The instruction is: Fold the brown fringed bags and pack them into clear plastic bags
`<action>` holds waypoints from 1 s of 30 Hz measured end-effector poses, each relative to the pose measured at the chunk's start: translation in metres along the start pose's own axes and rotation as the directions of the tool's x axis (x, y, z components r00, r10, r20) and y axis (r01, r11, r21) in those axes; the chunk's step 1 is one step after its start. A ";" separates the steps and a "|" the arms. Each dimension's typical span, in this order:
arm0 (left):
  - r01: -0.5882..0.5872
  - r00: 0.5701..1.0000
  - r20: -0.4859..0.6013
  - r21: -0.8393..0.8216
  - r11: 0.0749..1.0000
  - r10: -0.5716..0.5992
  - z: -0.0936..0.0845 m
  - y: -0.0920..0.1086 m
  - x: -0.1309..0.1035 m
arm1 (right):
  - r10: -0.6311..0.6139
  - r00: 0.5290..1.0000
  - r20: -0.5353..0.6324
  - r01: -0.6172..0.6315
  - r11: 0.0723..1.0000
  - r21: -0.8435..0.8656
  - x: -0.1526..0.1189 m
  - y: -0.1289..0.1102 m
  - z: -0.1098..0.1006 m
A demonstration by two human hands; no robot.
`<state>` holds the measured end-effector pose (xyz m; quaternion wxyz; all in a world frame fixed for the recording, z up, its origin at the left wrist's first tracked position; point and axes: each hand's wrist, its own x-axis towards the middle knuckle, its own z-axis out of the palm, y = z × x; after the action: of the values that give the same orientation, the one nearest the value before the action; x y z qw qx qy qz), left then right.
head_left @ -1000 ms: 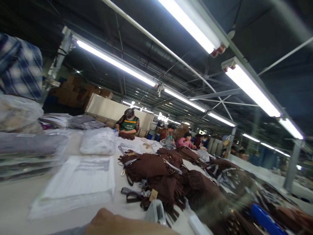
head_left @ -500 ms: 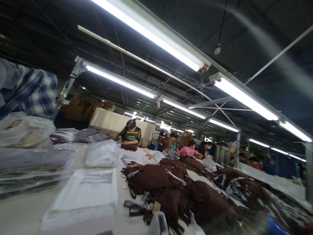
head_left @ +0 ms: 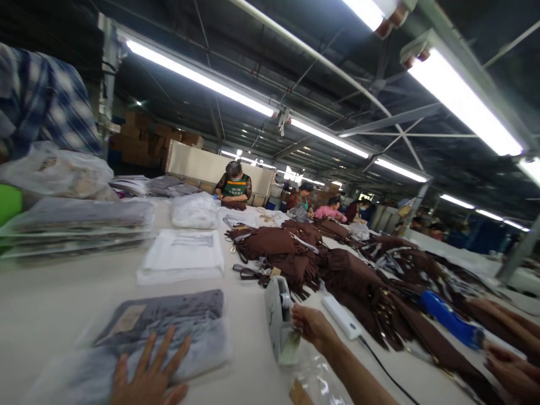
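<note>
My left hand [head_left: 152, 368] lies with fingers spread on a clear plastic bag [head_left: 206, 343]. Inside that bag is a folded dark grey item [head_left: 177, 312] with a tan tag showing through. At the pale tape dispenser [head_left: 276, 320], my right hand [head_left: 312, 326] has its fingertips pinched together beside the roll. What they grip is too small to make out. Below this hand sits a crinkled clear plastic piece [head_left: 316, 377]. A white device [head_left: 341, 316] with a black cable lies to its right.
Brown fringed bags [head_left: 350, 270] are heaped across the table's middle and right. White plastic sleeves [head_left: 181, 253] and stacked bagged items [head_left: 80, 219] lie at left. At right, a co-worker's hands [head_left: 512, 360] are near a blue tape dispenser [head_left: 449, 318]. Other people sit farther back.
The view has tipped downward, so more of the near table shows. Both my hands, the bagged grey item and the co-worker's hands are now in view.
</note>
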<state>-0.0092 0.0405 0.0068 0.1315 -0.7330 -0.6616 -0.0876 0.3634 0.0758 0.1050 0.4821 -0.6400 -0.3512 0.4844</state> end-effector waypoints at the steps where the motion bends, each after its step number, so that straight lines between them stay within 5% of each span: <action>1: -0.011 1.000 -0.002 0.002 1.000 0.011 0.001 0.000 0.001 | -0.002 1.000 -0.014 0.002 1.000 0.001 -0.002 -0.001 -0.002; 10: -0.022 0.999 -0.025 -0.080 0.997 0.020 0.006 -0.004 -0.001 | -0.065 0.998 0.010 0.065 0.996 0.068 -0.033 -0.032 0.000; 20: -0.036 0.993 -0.114 -0.083 0.996 0.026 0.015 -0.004 -0.002 | 0.232 0.972 0.032 -0.229 0.912 0.339 -0.071 0.035 -0.010; 25: -0.032 0.999 -0.040 -0.063 0.997 0.029 0.004 -0.004 -0.002 | 0.285 0.958 -0.024 -0.247 0.867 0.432 -0.061 0.037 -0.006; 30: -0.031 0.998 -0.057 -0.065 0.997 0.027 0.011 -0.004 -0.002 | 0.205 0.977 -0.061 -0.163 0.900 0.405 -0.059 0.026 -0.006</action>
<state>-0.0144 0.0422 -0.0040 0.1272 -0.7438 -0.6436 -0.1281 0.3523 0.0124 0.0974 0.5714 -0.5829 -0.1582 0.5555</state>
